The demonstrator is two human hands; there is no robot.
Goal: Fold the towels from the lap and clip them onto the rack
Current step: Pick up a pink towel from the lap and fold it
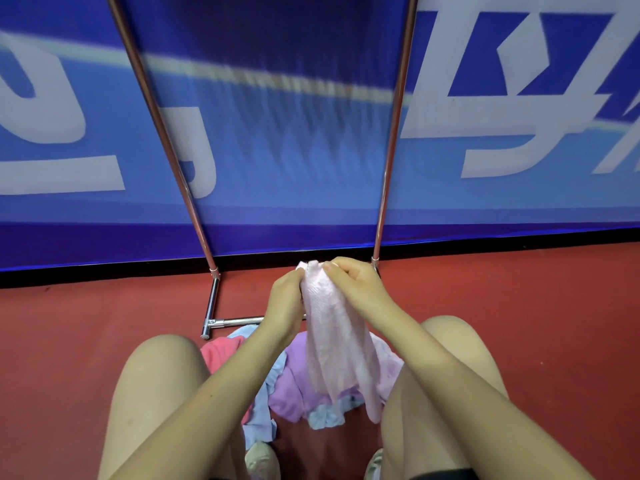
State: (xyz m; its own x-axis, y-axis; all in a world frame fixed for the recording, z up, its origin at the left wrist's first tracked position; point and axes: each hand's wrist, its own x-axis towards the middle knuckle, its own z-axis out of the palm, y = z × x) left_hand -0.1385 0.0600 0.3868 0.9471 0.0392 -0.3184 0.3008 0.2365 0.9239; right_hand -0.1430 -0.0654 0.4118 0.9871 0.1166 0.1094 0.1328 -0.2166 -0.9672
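Both hands are pinching the pale pink towel's (332, 327) top edge, left hand (285, 303) beside right hand (360, 289); the cloth is hanging bunched, so sliding them apart should be squaring it for folding.

This is looking like an indoor sports hall or event venue rather than a home: a red sports-type floor (519, 323) is stretching out underfoot, and a long blue banner (294, 150) with large white lettering is standing along its edge behind a chrome rack (194, 209).
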